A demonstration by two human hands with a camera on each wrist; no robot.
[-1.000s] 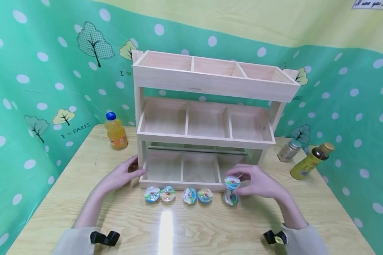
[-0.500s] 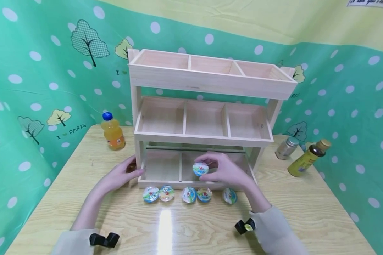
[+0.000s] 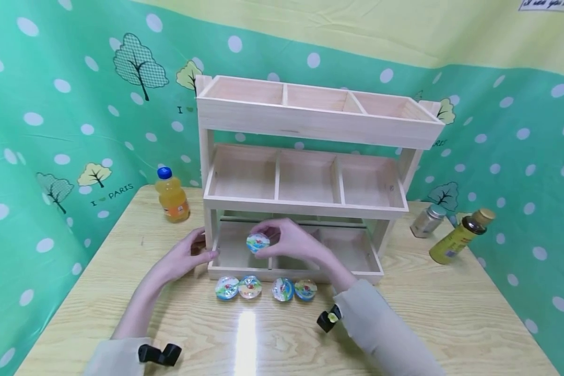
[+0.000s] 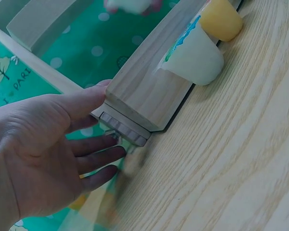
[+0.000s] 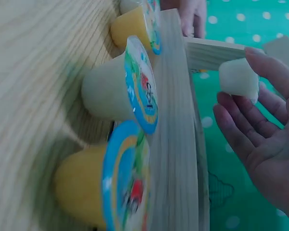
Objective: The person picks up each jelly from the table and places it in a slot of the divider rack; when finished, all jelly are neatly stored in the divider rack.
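A wooden three-tier rack stands on the table, each tier split into three compartments. My right hand pinches a jelly cup between thumb and fingers, over the bottom tier's left compartment. In the right wrist view this cup looks whitish. My left hand holds the rack's lower left corner; in the left wrist view its thumb lies at the board's end, the other fingers beside it. Along the rack's front stand more jelly cups: a left pair and a middle pair, white and orange.
An orange-juice bottle with a blue cap stands left of the rack. To the right are a small shaker jar and a tilted-looking yellow-green bottle. A green dotted curtain hangs around the table.
My right hand has carried the jelly cup from the front right to the left, over the bottom tier. The lone right cup is now hidden behind my forearm. My left hand stays put.
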